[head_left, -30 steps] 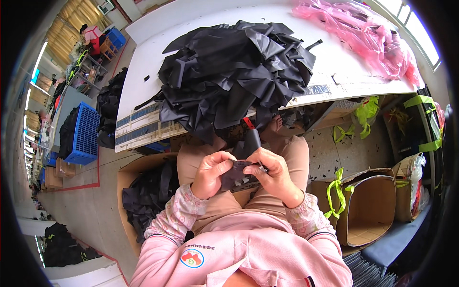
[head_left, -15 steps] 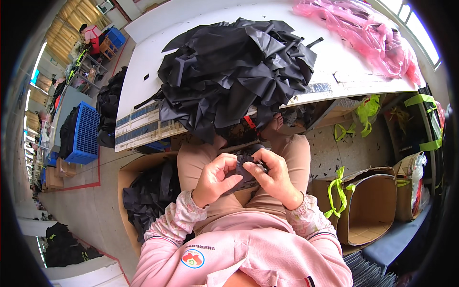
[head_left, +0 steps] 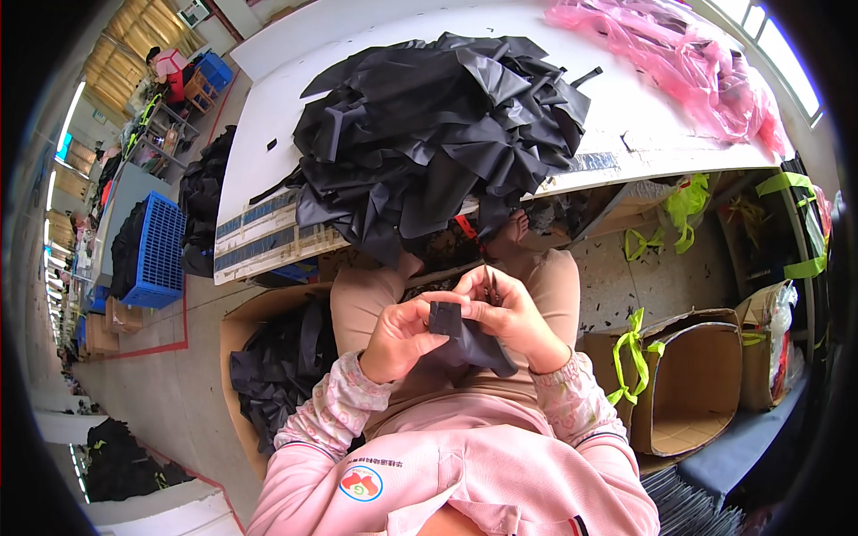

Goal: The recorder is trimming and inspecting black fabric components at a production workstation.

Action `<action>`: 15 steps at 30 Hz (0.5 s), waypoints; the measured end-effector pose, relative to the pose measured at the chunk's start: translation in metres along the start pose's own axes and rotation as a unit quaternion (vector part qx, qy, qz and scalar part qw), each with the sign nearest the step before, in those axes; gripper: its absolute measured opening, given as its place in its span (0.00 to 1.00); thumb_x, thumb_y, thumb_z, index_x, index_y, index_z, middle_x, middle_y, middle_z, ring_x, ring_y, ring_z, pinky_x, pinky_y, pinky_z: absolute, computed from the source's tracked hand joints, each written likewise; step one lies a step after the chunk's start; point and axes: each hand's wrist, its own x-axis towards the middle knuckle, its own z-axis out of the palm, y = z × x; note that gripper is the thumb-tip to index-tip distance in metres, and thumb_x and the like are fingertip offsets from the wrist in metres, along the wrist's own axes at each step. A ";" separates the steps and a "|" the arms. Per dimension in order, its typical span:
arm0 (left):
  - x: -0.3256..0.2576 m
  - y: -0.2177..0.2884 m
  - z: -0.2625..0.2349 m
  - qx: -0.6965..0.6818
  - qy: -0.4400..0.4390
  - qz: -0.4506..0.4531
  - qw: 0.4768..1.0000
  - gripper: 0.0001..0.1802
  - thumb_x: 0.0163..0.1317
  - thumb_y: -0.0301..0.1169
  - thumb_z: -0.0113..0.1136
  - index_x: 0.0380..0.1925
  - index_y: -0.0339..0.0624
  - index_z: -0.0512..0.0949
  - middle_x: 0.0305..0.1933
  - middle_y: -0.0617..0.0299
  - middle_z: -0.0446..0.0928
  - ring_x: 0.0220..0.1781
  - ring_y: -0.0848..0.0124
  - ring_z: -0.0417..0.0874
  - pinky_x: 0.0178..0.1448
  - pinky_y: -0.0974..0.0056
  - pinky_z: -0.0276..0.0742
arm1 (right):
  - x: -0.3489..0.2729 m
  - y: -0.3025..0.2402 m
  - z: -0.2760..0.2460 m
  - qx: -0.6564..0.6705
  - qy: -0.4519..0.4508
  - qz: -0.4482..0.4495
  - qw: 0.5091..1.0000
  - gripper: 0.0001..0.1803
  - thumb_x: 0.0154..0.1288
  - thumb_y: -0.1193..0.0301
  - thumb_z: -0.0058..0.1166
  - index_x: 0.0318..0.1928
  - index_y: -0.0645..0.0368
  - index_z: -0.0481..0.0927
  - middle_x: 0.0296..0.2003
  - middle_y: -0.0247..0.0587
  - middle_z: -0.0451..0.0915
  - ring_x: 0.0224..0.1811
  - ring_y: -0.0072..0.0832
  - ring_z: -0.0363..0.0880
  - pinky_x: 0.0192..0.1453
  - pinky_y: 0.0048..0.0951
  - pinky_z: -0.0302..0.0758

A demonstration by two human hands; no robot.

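I sit with both hands over my lap, holding one small black fabric piece [head_left: 460, 339]. My left hand [head_left: 402, 335] pinches its left edge between thumb and fingers. My right hand [head_left: 511, 314] grips the right side of the piece and also holds small scissors [head_left: 490, 284] pointing up. The cloth hangs down between my wrists. A big heap of black fabric pieces [head_left: 438, 125] lies on the white table [head_left: 268, 134] just ahead of my knees.
A cardboard box [head_left: 268, 375] with black fabric stands at my left, an open cardboard box [head_left: 684, 384] at my right. Pink plastic bags [head_left: 688, 62] lie on the table's far right. A blue crate [head_left: 156, 250] sits on the floor to the left.
Both hands have stayed over my lap. The black piece has been turned and drawn out between the fingers, and the scissors now show upright in the right hand.
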 end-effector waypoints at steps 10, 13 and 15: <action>-0.001 -0.013 0.000 0.190 0.136 0.126 0.964 0.06 0.59 0.13 0.55 0.36 0.32 0.75 0.42 0.64 0.71 0.43 0.78 0.74 0.50 0.73 0.70 | -0.011 0.020 -0.002 -0.304 0.173 -0.150 0.925 0.13 0.62 0.70 0.62 0.41 0.65 0.74 0.31 0.40 0.73 0.34 0.29 0.74 0.38 0.26 0.71; 0.000 -0.018 -0.003 0.207 0.160 0.142 0.955 0.06 0.59 0.13 0.56 0.35 0.32 0.75 0.42 0.64 0.71 0.43 0.78 0.74 0.49 0.73 0.70 | -0.024 0.014 0.015 -0.144 0.089 0.001 0.986 0.12 0.68 0.65 0.58 0.37 0.62 0.74 0.23 0.27 0.72 0.25 0.14 0.69 0.28 0.20 0.68; 0.000 -0.021 -0.004 0.226 0.172 0.164 0.945 0.07 0.59 0.12 0.56 0.36 0.32 0.75 0.42 0.64 0.71 0.43 0.78 0.75 0.49 0.74 0.70 | -0.028 0.021 0.017 -0.078 0.042 0.048 0.995 0.13 0.68 0.62 0.57 0.34 0.59 0.73 0.22 0.24 0.70 0.21 0.10 0.66 0.23 0.17 0.64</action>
